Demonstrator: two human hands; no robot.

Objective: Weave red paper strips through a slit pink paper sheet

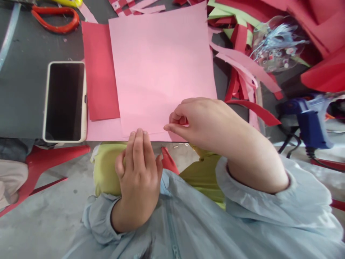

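I see the left hand (138,172) laid flat, 3 fingertips at the near edge of the pink sheet (164,64) on the worktop (24,104), overlapping red paper (99,72); right hand (202,118) curled at that edge, cannot tell if pinching.

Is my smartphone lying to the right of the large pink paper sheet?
No, the smartphone lies to the left of the large pink paper sheet, with red paper showing between them.
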